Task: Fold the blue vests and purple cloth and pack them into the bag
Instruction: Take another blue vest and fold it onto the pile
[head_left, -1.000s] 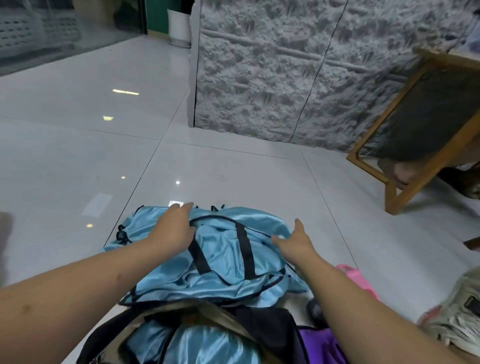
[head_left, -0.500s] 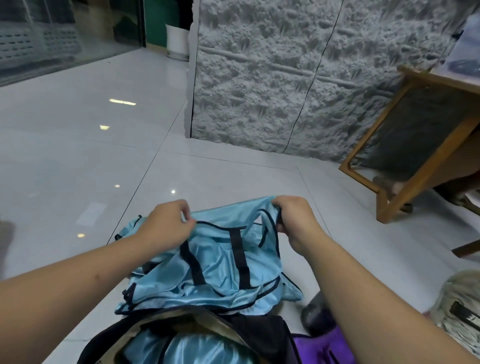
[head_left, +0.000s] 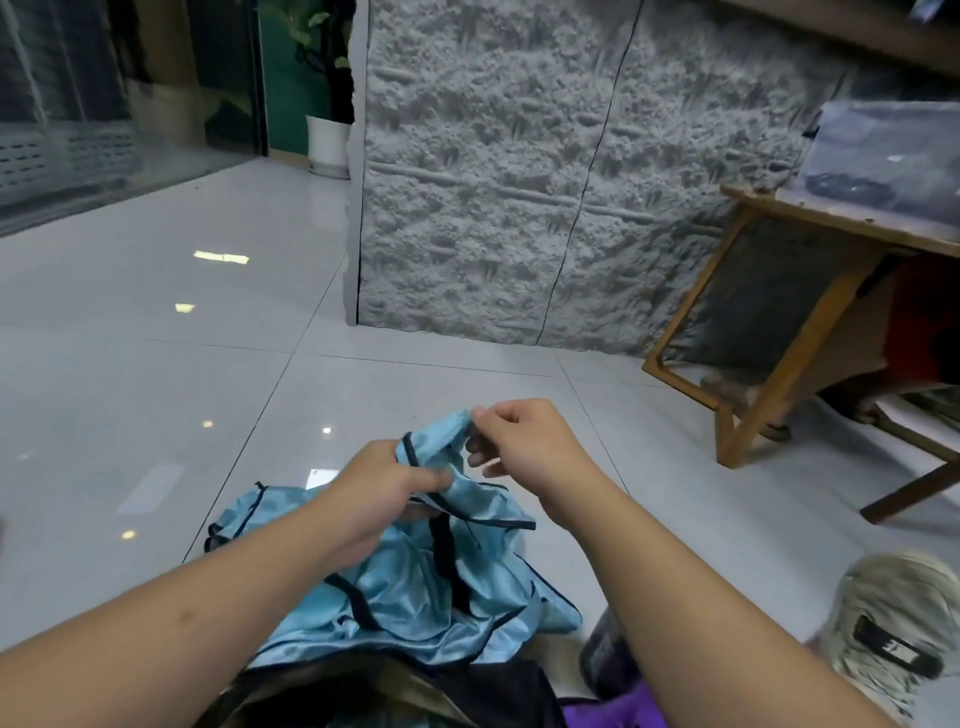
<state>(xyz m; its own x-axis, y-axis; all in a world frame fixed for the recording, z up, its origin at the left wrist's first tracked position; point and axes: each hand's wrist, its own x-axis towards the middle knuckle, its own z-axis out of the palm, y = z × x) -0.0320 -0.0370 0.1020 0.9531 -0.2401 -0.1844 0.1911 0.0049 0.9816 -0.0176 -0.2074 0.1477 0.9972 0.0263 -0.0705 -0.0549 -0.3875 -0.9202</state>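
Observation:
A shiny light-blue vest (head_left: 410, 587) with black trim lies bunched on the white tiled floor, its far part lifted. My left hand (head_left: 382, 491) grips a fold of it near the black edging. My right hand (head_left: 519, 441) pinches the raised top corner just to the right. Below the vest, at the bottom edge, the dark bag (head_left: 498, 691) lies open, mostly hidden by my arms. A patch of purple cloth (head_left: 618, 712) shows at the bottom, right of the bag.
A rough grey stone-look wall (head_left: 519, 182) stands ahead. A wooden table leg frame (head_left: 769, 395) is at the right. A beige shoe (head_left: 893, 623) lies at lower right, and a dark round object (head_left: 602, 654) sits by my right forearm. A potted plant (head_left: 327, 140) stands far back.
Both hands went from lying flat on the vest to gripping it, then came together and lifted its far part. The view tilted upward.

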